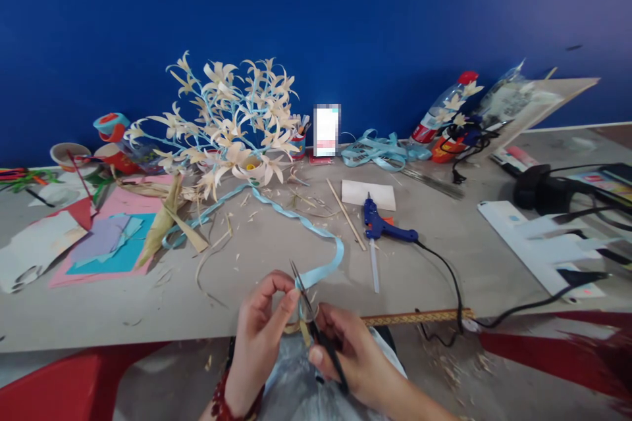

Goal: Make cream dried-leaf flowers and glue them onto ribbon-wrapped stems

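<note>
Near the table's front edge, my left hand (269, 312) pinches a light blue ribbon (323, 270) between thumb and fingers. That ribbon curls away to the right and back toward a cup at the foot of the pale flowers (232, 112). In my right hand (348, 348) is a pair of scissors (311, 316) with black handles, fingers wrapped round them. Their blades point up and away from me, at the ribbon beside my left fingertips. A small pale strip (305, 333) hangs below my left fingers; what it belongs to is hard to make out.
A blue glue gun (390, 227) with a black cord lies right of centre, near a wooden stick (345, 214). Coloured paper (111, 250) and dried husk (165, 223) lie left. A white power strip (523, 247) sits right. More blue ribbon (375, 150) lies by the wall.
</note>
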{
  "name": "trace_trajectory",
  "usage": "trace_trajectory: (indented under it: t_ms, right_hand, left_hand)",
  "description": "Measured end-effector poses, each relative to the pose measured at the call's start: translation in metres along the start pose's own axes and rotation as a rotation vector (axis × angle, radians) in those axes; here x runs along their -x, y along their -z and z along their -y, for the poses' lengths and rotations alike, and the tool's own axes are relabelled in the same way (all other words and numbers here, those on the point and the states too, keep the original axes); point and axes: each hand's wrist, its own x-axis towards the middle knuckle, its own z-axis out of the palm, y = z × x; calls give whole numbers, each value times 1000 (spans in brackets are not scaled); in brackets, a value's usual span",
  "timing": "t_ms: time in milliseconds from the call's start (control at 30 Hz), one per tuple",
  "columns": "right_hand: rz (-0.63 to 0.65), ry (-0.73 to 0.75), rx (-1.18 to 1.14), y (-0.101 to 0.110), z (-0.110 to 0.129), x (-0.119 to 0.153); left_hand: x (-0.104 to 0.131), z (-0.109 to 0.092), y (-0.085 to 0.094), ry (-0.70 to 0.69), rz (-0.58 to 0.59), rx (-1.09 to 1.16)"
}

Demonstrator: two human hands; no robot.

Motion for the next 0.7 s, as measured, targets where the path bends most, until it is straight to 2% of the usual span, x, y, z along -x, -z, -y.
trace_trajectory:
  t_ms: [267,533,700]
  right_hand:
    - [0,-27,-12,0,-5,2]
    - [47,-29,-124,4,4,-4]
    - [9,-27,-126,1,-1,-3]
  left_hand:
    - [1,2,-1,34,-15,58]
    - [3,1,-1,44,53,101]
    - [2,6,-1,72,46,161]
